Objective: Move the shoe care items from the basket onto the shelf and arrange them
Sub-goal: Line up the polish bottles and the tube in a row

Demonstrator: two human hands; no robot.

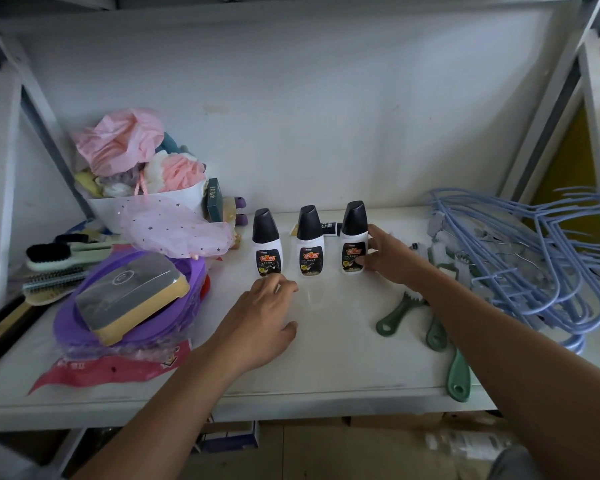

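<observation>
Left hand (260, 317): palm down on the white shelf (326, 362), fingers loosely bent and holding nothing; fingertips (274, 280) lie at the foot of the left polish bottle (266, 242). Cannot tell whether they touch it

Three identical shoe polish bottles stand upright in a row near the back of the shelf, apart from each other, labels facing out:
- left polish bottle: free-standing
- middle polish bottle (310, 240): free-standing, untouched
- right polish bottle (353, 237): held

A fourth bottle (329, 226) lies on its side behind the row, between the middle and right ones; mostly hidden

Right hand (385, 258): wrapped round the lower white body of the right polish bottle from its right side, thumb on the label

Further right, green-handled brushes (395, 313) lie flat on the shelf, one handle overhanging the front edge. Blue hangers (534, 265) are heaped at the far right. Basket not in view

Handling (judgement):
- bottles look like small rigid plastic, probably light; not fragile
- tall with a narrow foot and a large slanted black cap, so likely top-heavy and easy to tip with a sideways nudge
- smooth plastic and a glossy label may slip under a fingertip pinch
- best hold: round the white body at label height, as the right hand has it; slide by the base, not the cap
- row looks nearly finished; the lying bottle is not yet stood up
</observation>
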